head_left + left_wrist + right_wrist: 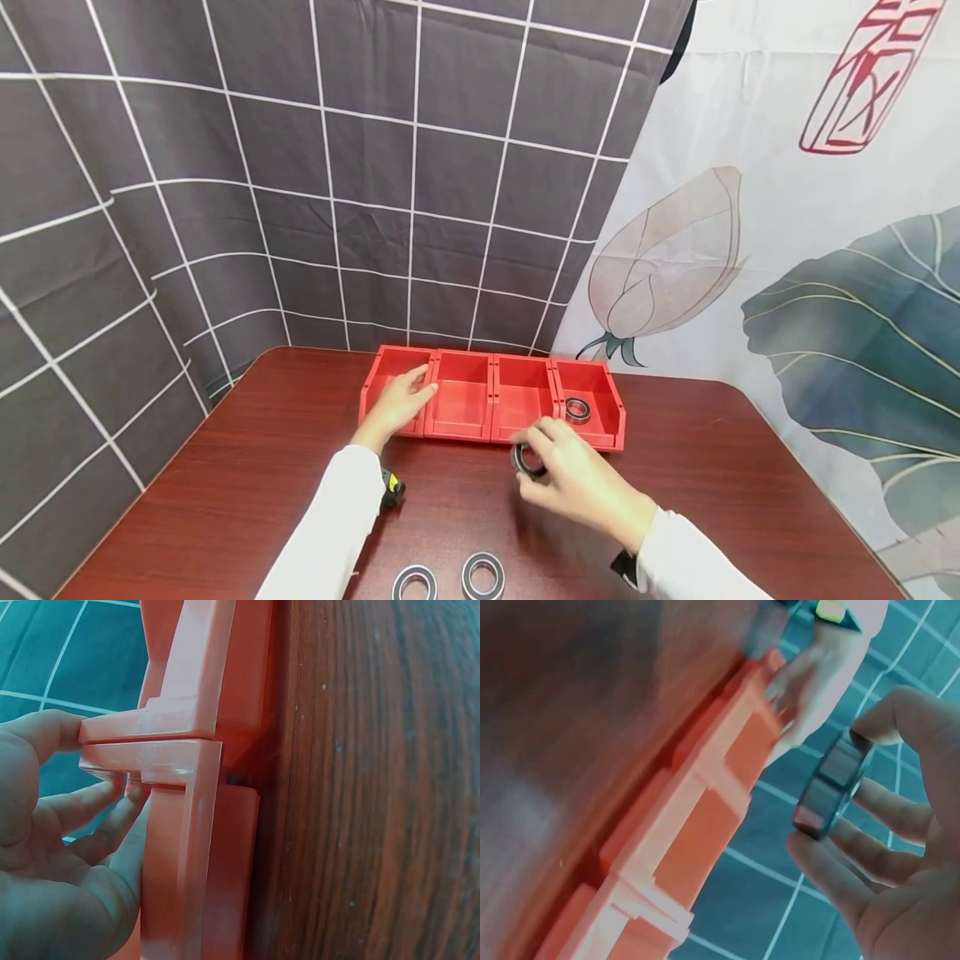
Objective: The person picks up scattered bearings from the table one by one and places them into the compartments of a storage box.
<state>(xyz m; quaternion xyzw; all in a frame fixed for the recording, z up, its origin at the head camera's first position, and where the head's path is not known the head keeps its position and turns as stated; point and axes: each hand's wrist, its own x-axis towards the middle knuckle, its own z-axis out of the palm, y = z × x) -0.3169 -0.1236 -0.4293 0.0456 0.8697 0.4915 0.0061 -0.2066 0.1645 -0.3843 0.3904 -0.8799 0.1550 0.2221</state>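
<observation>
My right hand [581, 479] pinches a ball bearing [831, 784] by its rim between thumb and fingers. It holds the ring above the table, just in front of the third red bin [523, 400]. My left hand [400, 406] is at the leftmost red bin [390, 367]. In the left wrist view its fingers [82, 806] and thumb lie on either side of the adjoining bin walls [150, 742], gripping them. Another bearing [577, 409] lies inside the rightmost bin [611, 404].
Two more bearings [483, 576] lie on the wooden table [225, 467] near its front edge. The bins stand in a row at the back, before a dark gridded cloth [367, 167]. A white cloth with printed flowers [667, 250] hangs at the right.
</observation>
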